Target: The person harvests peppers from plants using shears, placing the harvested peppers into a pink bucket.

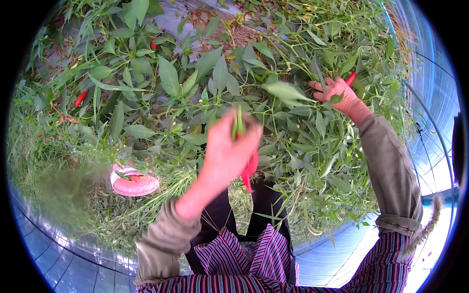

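Note:
Red chili peppers hang below my left hand, which is closed round them, with green stems showing at its top. This hand is blurred, in front of the plants at the middle. Farther off to the right, my right hand is in among the leaves with its fingers bent. A red chili pepper sticks out at its outer side and appears to be in its grip, though the hand and leaves hide part of it. At the left, a pink-and-white container with red peppers in it sits in the grass.
Leafy pepper plants spread across the far side. More red chili peppers show among leaves on the left. Grey ground sheet lies behind. Blue plastic sheeting and a curved pipe border the right. A fuzzy grass head rises beside my right sleeve.

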A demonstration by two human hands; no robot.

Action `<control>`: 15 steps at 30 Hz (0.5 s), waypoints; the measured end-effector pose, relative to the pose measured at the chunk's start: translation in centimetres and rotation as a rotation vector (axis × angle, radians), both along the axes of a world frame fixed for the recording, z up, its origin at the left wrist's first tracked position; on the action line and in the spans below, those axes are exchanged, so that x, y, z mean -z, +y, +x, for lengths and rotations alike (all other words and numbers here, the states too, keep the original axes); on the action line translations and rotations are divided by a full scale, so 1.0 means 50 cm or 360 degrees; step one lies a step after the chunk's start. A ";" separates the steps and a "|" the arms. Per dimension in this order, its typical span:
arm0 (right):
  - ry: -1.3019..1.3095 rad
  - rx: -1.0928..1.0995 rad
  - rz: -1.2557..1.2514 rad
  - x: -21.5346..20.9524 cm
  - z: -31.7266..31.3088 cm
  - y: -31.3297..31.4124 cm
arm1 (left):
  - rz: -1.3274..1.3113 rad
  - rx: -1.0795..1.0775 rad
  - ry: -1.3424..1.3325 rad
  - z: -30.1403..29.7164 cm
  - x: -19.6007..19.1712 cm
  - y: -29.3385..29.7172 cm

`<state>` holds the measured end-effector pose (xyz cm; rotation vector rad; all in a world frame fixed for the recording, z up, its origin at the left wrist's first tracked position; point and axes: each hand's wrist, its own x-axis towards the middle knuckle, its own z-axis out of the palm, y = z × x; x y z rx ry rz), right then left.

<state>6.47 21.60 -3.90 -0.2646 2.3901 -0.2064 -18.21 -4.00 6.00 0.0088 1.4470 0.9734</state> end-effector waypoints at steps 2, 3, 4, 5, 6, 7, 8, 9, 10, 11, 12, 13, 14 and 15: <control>-0.0038 -0.0007 0.0002 0.003 0.007 0.013 | 0.0033 -0.0108 0.0294 -0.036 0.074 0.083; -0.0068 -0.0016 0.0002 0.004 0.013 0.020 | 0.0006 -0.0221 0.0326 -0.050 0.114 0.120; -0.0050 0.0013 -0.0002 0.006 0.011 0.022 | 0.0053 -0.0100 0.0503 -0.070 0.162 0.147; -0.0050 0.0006 -0.0003 0.004 0.012 0.024 | 0.0097 0.0021 0.0669 -0.085 0.210 0.170; 0.0025 0.0041 -0.0043 0.008 0.006 0.022 | -0.0050 0.0189 0.0634 -0.101 0.243 0.189; 0.0088 0.0077 -0.0068 0.008 0.004 0.026 | -0.0181 0.0354 0.0584 -0.108 0.269 0.210; 0.0008 0.0034 -0.0029 0.008 0.010 0.035 | -0.0244 0.0625 0.0675 -0.106 0.284 0.236; 0.0000 0.0036 -0.0024 0.007 0.016 0.042 | -0.0304 0.0898 0.0766 -0.100 0.297 0.258; 0.0010 0.0023 -0.0022 0.004 0.012 0.048 | -0.0302 0.0895 0.0775 -0.098 0.313 0.269; 0.0023 0.0013 -0.0029 0.007 0.008 0.051 | -0.0340 0.1190 0.0596 -0.090 0.338 0.273; 0.0016 -0.0015 -0.0033 0.012 0.001 0.052 | -0.0381 0.1480 0.0412 -0.080 0.360 0.267; 0.0014 -0.0012 -0.0024 0.014 0.002 0.054 | -0.0230 0.1779 0.0638 -0.055 0.388 0.254; 0.0014 0.0005 -0.0018 0.017 0.012 0.054 | -0.0198 0.1975 0.0552 -0.034 0.394 0.246; 0.0019 0.0021 -0.0014 0.021 0.020 0.052 | -0.0217 0.2122 0.0363 -0.021 0.397 0.233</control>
